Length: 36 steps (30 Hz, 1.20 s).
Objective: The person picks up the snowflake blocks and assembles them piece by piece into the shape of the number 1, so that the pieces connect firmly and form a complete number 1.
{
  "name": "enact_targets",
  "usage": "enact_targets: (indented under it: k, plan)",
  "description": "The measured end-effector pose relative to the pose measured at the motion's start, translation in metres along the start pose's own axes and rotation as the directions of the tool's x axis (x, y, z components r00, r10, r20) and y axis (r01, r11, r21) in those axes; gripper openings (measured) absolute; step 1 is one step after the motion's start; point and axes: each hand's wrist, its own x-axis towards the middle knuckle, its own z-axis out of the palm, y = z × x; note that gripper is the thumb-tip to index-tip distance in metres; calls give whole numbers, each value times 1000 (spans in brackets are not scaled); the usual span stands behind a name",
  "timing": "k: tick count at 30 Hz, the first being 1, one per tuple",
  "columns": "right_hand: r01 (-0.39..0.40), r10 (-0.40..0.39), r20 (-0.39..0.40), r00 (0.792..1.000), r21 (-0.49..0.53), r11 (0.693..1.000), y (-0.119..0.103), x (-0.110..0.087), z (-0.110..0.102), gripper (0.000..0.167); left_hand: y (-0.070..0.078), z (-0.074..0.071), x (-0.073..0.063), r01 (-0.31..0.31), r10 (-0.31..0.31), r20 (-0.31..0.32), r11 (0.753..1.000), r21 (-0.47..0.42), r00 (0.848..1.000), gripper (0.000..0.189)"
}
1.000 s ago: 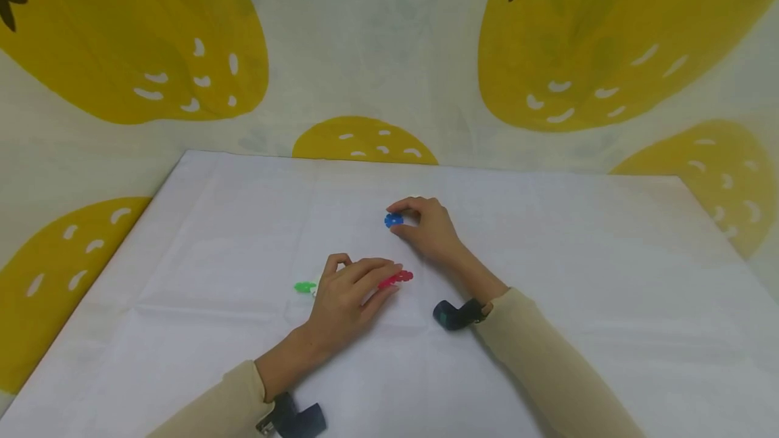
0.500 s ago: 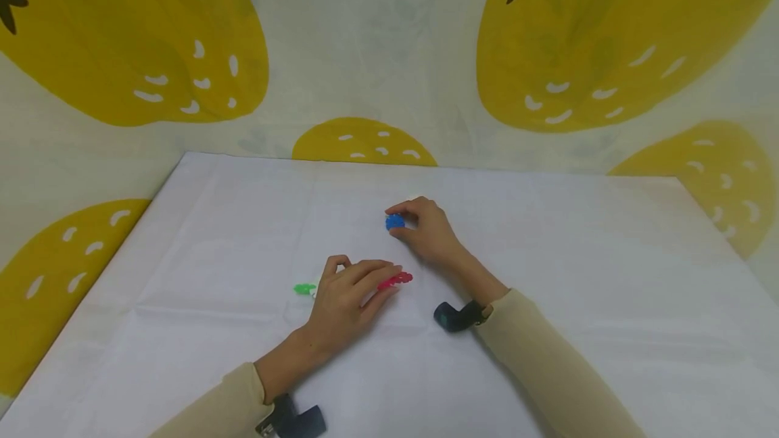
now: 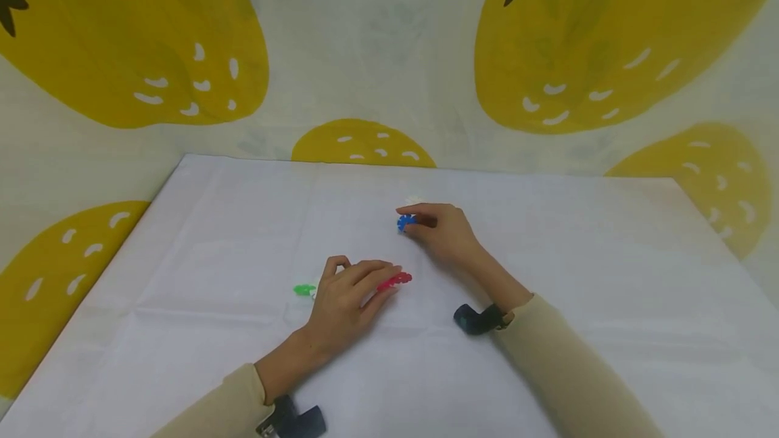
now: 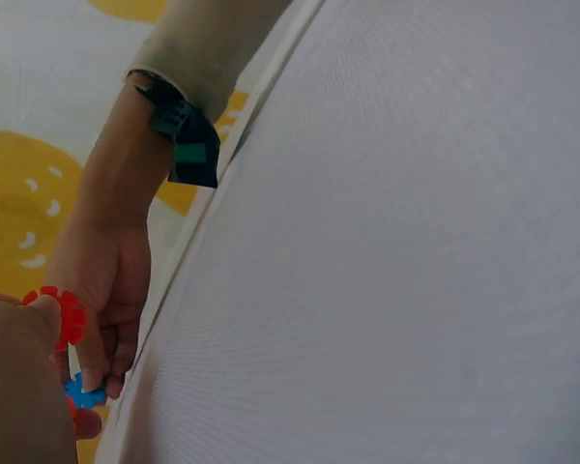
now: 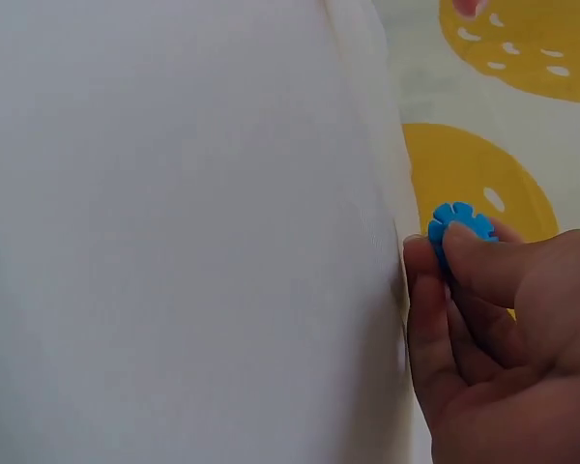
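Note:
In the head view, my left hand (image 3: 343,296) pinches red notched discs (image 3: 398,279) between thumb and fingers, low over the white table. In the left wrist view a red disc (image 4: 74,319) shows its toothed rim beside the thumb. My right hand (image 3: 447,232), farther back and to the right, pinches a blue notched disc (image 3: 405,223) between thumb and forefinger. The right wrist view shows that blue disc (image 5: 476,222) up close, partly covered by the thumb. A green piece (image 3: 304,289) sticks out left of my left hand, with a bit of white beside it; the hand hides the rest.
A whitish notched piece (image 3: 415,200) lies just behind my right hand. The white-covered table (image 3: 578,242) runs back to a wall (image 3: 371,39) with yellow fruit patterns. Dark camera mounts (image 3: 477,320) sit at both wrists.
My right hand has moved a little to the right with the blue disc, which has turned to show its notched face. The left hand and red discs stay in place.

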Motion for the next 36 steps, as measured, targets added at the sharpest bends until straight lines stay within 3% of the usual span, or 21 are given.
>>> enact_targets:
  k: [7,11,18,24,36]
  plan:
    - [3,-4,9,1000,46,999,2,-21,-18,31,-1,1,1,1,-1,-7,1000,-5,1000,30]
    - [-14,9,52,999,105,994,2,-32,-26,32,-1,-1,1,11,-11,4,1000,-5,1000,32]
    - [-137,82,185,979,308,942,7,-52,-29,38,0,0,2,11,-11,10,1000,-6,1000,31]
    - [-178,117,218,969,283,942,13,-67,-29,41,-1,1,3,4,-4,2,1000,3,1000,35]
    - [-169,47,279,959,434,885,15,-80,-21,39,-1,1,3,2,-2,-17,1000,9,1000,34]
